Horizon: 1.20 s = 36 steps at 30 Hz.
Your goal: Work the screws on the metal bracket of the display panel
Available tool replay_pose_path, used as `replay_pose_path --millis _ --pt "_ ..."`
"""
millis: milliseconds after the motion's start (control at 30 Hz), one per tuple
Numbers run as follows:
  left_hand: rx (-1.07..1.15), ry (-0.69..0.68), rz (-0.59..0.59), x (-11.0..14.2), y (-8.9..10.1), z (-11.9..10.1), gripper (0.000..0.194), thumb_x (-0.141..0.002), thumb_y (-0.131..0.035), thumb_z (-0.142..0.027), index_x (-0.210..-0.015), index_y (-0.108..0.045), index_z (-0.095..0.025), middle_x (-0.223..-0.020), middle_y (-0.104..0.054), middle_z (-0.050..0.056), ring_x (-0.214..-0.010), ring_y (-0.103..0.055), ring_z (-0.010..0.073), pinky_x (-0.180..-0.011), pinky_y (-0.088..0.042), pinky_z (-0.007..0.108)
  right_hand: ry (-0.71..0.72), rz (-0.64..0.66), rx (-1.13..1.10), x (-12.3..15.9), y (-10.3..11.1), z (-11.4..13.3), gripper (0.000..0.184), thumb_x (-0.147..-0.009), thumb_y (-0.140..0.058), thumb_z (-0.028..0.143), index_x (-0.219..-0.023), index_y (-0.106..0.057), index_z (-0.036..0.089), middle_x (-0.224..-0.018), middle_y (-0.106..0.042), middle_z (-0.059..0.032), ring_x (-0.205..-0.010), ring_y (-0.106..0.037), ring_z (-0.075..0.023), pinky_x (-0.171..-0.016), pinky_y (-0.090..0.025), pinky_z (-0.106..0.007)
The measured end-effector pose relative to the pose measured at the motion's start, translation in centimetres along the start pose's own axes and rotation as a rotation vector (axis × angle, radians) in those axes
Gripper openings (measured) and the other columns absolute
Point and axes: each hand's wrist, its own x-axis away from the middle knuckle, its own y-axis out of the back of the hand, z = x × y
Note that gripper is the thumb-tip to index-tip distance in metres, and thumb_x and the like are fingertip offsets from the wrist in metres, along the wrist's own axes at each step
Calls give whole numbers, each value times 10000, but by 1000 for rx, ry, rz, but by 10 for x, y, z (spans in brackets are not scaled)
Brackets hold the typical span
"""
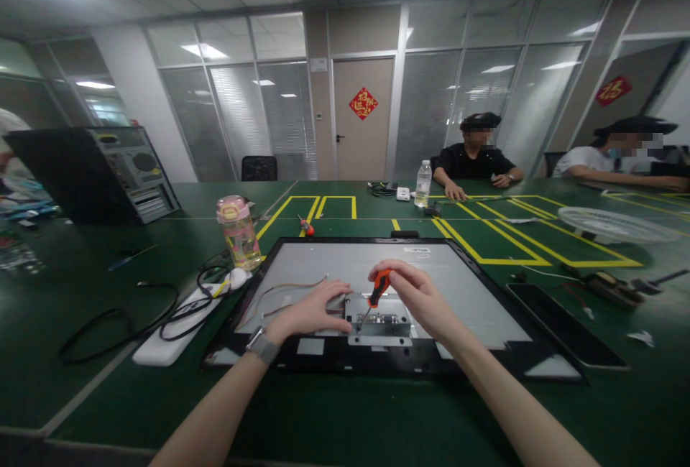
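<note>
A monitor panel with a black frame lies flat on the table, its silvery back facing up. On its middle sits a small metal box with a row of ports along the near side. My right hand grips a screwdriver with an orange and black handle, its shaft slanting down to the box's left part. My left hand, with a watch on the wrist, rests its spread fingers against the left edge of the box. Thin cables run across the panel beside that hand.
On the left are a white power strip with black cords, a pink-lidded bottle and a black computer case. A dark phone-like slab lies right of the panel. Beyond sit a water bottle and two people.
</note>
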Motion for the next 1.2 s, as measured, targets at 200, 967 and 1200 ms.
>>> replay_pose_path --millis 200,967,1200 --pt "-3 -10 -6 -1 -2 5 742 -700 -786 -498 -1337 -515 -230 -1460 -457 87 -1421 -275 307 -1192 -136 459 48 -39 -47 0 0 -2 96 -811 -703 342 -860 -737 267 -938 -649 -17 -803 -655 -170 -767 -533 -334" --pt "8 -36 -20 0 -1 3 739 -703 -779 -511 -1335 -520 -230 -1452 -459 82 -1407 -300 309 -1178 -192 429 66 -61 85 0 -5 4 300 -911 -560 395 -1160 -655 258 -1024 -726 -75 -973 -683 -231 -924 -513 -448" --pt "10 -23 -13 1 0 1 737 -706 -772 -522 -1337 -519 -236 -1460 -450 80 -1416 -282 307 -1181 -182 431 195 -207 367 1 -6 -1 203 -858 -635 345 -1025 -709 256 -896 -682 -49 -857 -652 -211 -797 -526 -374"
